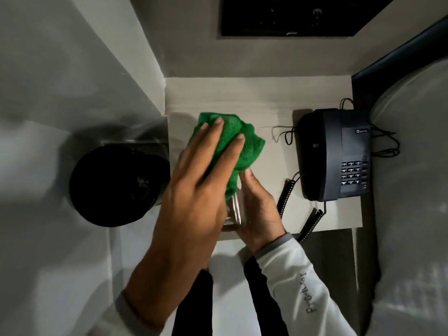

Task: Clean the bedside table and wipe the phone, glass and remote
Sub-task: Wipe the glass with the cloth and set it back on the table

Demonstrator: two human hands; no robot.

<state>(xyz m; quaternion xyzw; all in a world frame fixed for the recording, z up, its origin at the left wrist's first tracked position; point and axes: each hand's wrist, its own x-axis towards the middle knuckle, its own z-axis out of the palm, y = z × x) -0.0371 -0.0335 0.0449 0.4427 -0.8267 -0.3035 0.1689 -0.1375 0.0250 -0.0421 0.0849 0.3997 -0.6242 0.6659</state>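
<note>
A clear glass (234, 212) is held above the front edge of the white bedside table (271, 98). My right hand (258, 209) grips its side. A green cloth (232, 139) is stuffed into the glass's mouth and bulges out above it. My left hand (201, 180) lies over the cloth with fingers spread, pressing it against the glass. The dark corded phone (335, 154) lies on the table's right side, apart from both hands. No remote is visible.
A black round bin (116, 185) stands on the floor to the left of the table. The phone's coiled cord (287, 195) hangs over the front edge. A bed with white bedding (412, 166) lies to the right. A dark panel (291, 15) is on the wall behind.
</note>
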